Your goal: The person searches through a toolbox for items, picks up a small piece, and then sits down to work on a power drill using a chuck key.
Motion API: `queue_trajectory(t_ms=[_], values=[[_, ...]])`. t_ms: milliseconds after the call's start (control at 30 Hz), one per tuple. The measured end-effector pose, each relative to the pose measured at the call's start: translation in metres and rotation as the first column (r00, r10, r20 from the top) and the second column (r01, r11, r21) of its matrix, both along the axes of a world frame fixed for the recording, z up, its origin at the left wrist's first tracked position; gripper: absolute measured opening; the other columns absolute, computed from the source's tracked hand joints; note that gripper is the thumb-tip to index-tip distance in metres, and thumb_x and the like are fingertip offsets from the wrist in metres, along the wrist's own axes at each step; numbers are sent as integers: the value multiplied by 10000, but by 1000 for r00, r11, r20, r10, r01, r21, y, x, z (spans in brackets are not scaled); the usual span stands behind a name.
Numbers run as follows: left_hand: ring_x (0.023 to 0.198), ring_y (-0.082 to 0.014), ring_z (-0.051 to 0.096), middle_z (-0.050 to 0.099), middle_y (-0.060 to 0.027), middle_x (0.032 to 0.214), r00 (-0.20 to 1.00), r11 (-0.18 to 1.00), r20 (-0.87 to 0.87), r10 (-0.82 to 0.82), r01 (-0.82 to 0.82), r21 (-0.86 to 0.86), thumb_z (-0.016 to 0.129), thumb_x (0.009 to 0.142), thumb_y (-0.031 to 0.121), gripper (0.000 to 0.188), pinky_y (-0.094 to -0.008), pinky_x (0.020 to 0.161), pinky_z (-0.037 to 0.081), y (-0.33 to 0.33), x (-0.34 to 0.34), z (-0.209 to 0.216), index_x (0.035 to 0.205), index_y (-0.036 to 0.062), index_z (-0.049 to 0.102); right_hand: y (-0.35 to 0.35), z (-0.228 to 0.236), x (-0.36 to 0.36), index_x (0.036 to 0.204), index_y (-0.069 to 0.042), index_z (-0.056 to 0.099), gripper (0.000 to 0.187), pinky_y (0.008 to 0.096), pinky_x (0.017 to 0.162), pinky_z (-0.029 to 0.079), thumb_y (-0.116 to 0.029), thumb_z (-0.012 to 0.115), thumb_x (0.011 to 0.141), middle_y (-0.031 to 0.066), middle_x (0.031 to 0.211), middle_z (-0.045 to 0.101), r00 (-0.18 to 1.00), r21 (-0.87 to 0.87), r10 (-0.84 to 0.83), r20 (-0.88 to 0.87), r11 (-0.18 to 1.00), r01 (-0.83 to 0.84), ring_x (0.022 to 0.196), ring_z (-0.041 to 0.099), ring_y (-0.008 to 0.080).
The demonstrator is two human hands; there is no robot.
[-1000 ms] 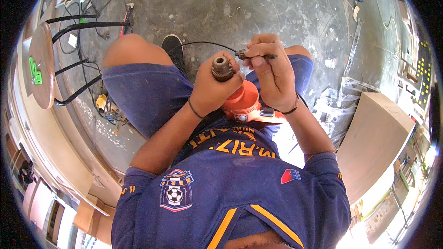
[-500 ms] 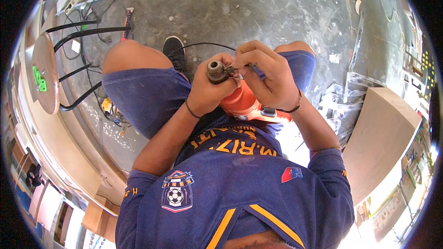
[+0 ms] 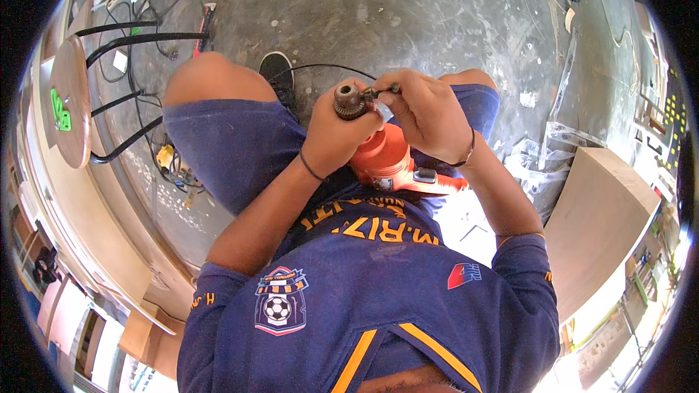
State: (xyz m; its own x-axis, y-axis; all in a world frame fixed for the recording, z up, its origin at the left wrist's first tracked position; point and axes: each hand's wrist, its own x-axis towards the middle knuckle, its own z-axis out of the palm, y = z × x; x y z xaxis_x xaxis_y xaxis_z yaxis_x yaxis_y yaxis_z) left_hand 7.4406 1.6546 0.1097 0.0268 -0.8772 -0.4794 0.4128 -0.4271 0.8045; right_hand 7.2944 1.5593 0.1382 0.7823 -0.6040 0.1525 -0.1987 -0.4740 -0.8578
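Observation:
An orange power drill (image 3: 381, 160) rests between my thighs, its metal chuck (image 3: 349, 104) facing up toward me. My left hand (image 3: 330, 135) is wrapped round the drill just below the chuck. The chuck's round opening shows no bit in it. My right hand (image 3: 429, 116) pinches a small dark chuck key (image 3: 384, 92), whose toothed end lies against the right side of the chuck. A pale bluish tag or strip (image 3: 382, 110) shows below the key, beside my right fingers. The drill's handle (image 3: 440, 185) points to the right, under my right forearm.
A round stool (image 3: 70, 102) with black legs lies tipped on its side at the left, cables (image 3: 131, 51) around it. A red-handled tool (image 3: 203, 29) lies on the floor ahead. A pale wooden box (image 3: 604, 211) stands at right, near crumpled clear plastic (image 3: 535, 160).
My right hand has turned a little about the chuck, and the key's handle now shows more clearly. The pale strip has come into fuller view. My left hand still holds the drill.

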Motion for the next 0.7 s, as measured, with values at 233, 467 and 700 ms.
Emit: queue_trajectory(t_ms=[233, 467, 700], values=[[728, -98, 585, 589, -1, 782, 994, 999, 100, 44, -42, -24, 627, 774, -3, 133, -247, 677, 490, -6, -6, 1, 850, 47, 530, 3, -1, 6, 981, 7, 495, 132, 349, 599, 487, -120, 481, 948, 164, 691, 581, 991, 407, -121, -62, 903, 136, 631, 604, 320], [732, -74, 582, 604, -1, 779, 992, 998, 126, -22, 29, -61, 649, 744, -5, 171, -234, 677, 480, -12, -2, 11, 842, 61, 527, -2, 21, 16, 956, -6, 505, 155, 251, 544, 456, -157, 472, 970, 49, 656, 577, 964, 643, -165, -207, 720, 261, 582, 568, 118], [739, -78, 609, 611, 3, 782, 995, 998, 90, -32, 37, -55, 712, 740, 29, 241, -226, 669, 492, -6, -2, 4, 859, 70, 508, -3, 38, 18, 973, -27, 497, 169, 199, 469, 403, -191, 458, 979, 11, 656, 564, 969, 830, -118, -218, 499, 248, 521, 497, 60]])
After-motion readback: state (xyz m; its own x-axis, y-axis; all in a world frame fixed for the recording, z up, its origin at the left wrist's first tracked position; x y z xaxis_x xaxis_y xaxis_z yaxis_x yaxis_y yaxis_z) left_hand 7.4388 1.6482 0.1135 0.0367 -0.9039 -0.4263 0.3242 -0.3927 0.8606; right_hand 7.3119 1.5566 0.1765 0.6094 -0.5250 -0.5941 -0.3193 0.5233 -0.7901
